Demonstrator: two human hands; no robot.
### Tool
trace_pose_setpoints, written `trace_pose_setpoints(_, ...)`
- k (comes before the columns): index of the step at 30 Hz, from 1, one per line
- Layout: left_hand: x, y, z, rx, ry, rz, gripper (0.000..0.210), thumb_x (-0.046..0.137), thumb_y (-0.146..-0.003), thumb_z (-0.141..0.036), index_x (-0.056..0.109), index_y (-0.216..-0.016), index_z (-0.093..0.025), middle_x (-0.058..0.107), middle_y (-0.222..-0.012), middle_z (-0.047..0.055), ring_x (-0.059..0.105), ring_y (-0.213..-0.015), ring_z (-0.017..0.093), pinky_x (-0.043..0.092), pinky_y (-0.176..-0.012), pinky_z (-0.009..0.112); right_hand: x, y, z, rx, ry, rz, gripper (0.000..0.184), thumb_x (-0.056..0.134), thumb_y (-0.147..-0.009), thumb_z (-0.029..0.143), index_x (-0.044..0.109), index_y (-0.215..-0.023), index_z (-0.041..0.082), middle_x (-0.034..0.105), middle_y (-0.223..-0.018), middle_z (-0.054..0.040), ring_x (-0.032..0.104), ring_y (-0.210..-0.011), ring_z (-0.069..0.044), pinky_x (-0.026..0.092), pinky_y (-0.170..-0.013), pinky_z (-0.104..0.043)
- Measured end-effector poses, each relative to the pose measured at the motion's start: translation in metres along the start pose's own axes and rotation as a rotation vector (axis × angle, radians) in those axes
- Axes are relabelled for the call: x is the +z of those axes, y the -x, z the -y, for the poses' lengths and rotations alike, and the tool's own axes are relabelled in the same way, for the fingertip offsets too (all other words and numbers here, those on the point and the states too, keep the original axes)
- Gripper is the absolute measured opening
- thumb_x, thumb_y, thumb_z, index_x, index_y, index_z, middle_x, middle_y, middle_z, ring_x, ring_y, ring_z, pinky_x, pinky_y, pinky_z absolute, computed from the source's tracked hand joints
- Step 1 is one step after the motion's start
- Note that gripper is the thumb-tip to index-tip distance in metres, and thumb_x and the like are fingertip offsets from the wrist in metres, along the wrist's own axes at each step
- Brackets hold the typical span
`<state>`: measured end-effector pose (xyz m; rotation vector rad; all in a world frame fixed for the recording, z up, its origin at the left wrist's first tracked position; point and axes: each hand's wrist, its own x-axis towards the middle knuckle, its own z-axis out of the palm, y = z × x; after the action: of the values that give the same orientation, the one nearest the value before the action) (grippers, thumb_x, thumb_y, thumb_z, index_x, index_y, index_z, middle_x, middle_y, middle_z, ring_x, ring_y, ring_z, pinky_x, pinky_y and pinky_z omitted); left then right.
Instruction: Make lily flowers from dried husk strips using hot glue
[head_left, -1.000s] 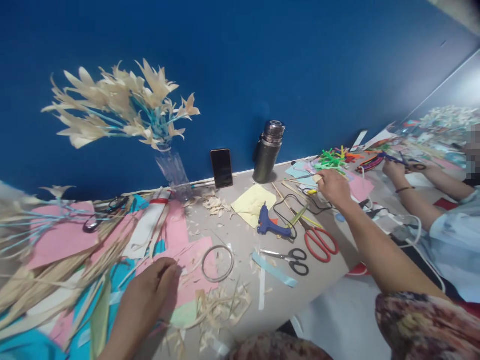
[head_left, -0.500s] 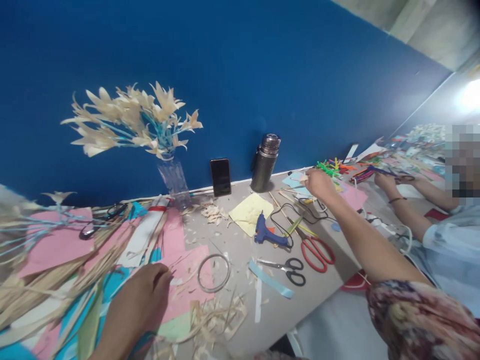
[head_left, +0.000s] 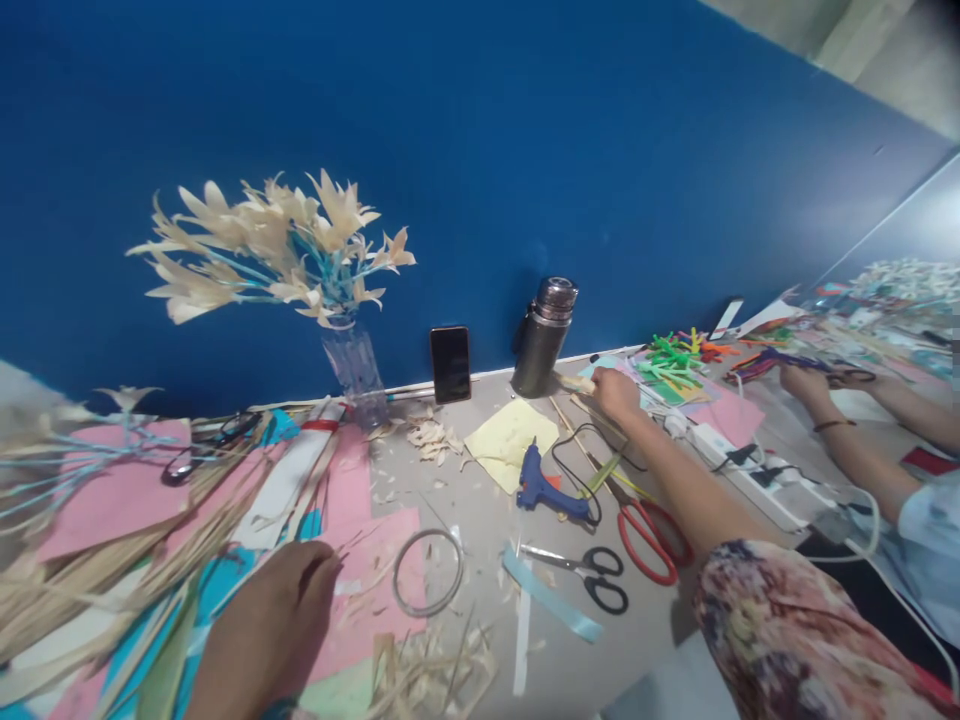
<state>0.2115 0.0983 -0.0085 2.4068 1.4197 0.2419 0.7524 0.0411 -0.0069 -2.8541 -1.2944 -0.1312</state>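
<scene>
My right hand (head_left: 616,396) reaches to the far side of the table, just right of a dark metal flask (head_left: 541,345). Its fingers are closed on a pale, husk-like piece (head_left: 575,383) that sticks out toward the flask. My left hand (head_left: 279,615) rests low over pink paper (head_left: 375,560), fingers curled together; whatever they hold, if anything, is hidden. A metal ring (head_left: 428,572) lies to the right of it. Between the hands are a blue glue gun (head_left: 551,487), a yellow sheet (head_left: 501,440) with pale scraps, black-handled scissors (head_left: 592,575) and red-handled scissors (head_left: 652,540).
A clear vase (head_left: 356,375) of pale husk flowers (head_left: 281,245) and a phone (head_left: 450,364) stand by the blue wall. Long dried strips (head_left: 120,540) cover the left. A power strip (head_left: 742,475) with cables lies right, near a co-worker's hands (head_left: 810,395).
My right hand has moved left toward the flask, bringing the pale piece along. My left hand has stayed nearly still. The view has turned slightly.
</scene>
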Motion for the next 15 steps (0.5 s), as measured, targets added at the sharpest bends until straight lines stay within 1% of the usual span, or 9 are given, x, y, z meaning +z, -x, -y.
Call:
trace_pose_setpoints(2, 0.003, 0.0, 0.002, -0.007, 0.008, -0.021, 0.039, 0.037, -0.094, -0.042, 0.068, -0.081, -0.022, 0.073, -0.087, 0.007, 0.066, -0.082, 0.025, 0.045, -0.073, 0.034, 0.003, 0.0, -0.002, -0.016, 0.035, 0.039, 0.03, 0.061, -0.099, 0.037, 0.064, -0.12, 0.016, 0.067, -0.119, -0.0092, 0.066, -0.105, -0.024, 0.055, -0.092, -0.045)
trace_pose_setpoints(3, 0.005, -0.001, 0.003, -0.001, 0.014, -0.035, 0.039, 0.037, -0.094, -0.043, 0.068, -0.083, -0.022, 0.073, -0.088, 0.007, 0.066, -0.082, 0.025, 0.045, -0.074, 0.034, 0.004, 0.0, -0.002, -0.039, 0.048, 0.061, 0.031, 0.062, -0.099, 0.037, 0.064, -0.121, 0.016, 0.066, -0.122, -0.0088, 0.066, -0.106, -0.023, 0.056, -0.092, -0.045)
trace_pose_setpoints(6, 0.01, -0.002, 0.004, 0.038, 0.03, -0.08, 0.039, 0.038, -0.094, -0.043, 0.069, -0.084, -0.022, 0.072, -0.088, 0.007, 0.066, -0.082, 0.025, 0.046, -0.075, 0.034, 0.003, 0.003, -0.002, -0.09, 0.085, 0.112, 0.033, 0.064, -0.098, 0.035, 0.062, -0.126, 0.017, 0.063, -0.128, -0.0102, 0.065, -0.11, -0.024, 0.056, -0.093, -0.046)
trace_pose_setpoints(10, 0.015, -0.003, 0.006, 0.089, 0.046, -0.125, 0.038, 0.04, -0.093, -0.043, 0.069, -0.083, -0.021, 0.071, -0.084, 0.007, 0.066, -0.082, 0.026, 0.046, -0.075, 0.035, -0.006, 0.012, -0.011, -0.06, 0.123, 0.151, 0.034, 0.063, -0.099, 0.035, 0.061, -0.128, 0.017, 0.062, -0.13, -0.0108, 0.064, -0.112, -0.025, 0.055, -0.094, -0.047)
trace_pose_setpoints(15, 0.021, -0.003, 0.01, 0.116, 0.044, -0.155, 0.036, 0.041, -0.094, -0.041, 0.069, -0.082, -0.021, 0.071, -0.082, 0.007, 0.065, -0.081, 0.026, 0.045, -0.074, 0.036, -0.009, 0.023, -0.02, -0.091, 0.094, 0.334, 0.032, 0.064, -0.098, 0.036, 0.062, -0.124, 0.016, 0.065, -0.123, -0.0088, 0.067, -0.103, -0.023, 0.059, -0.086, -0.042)
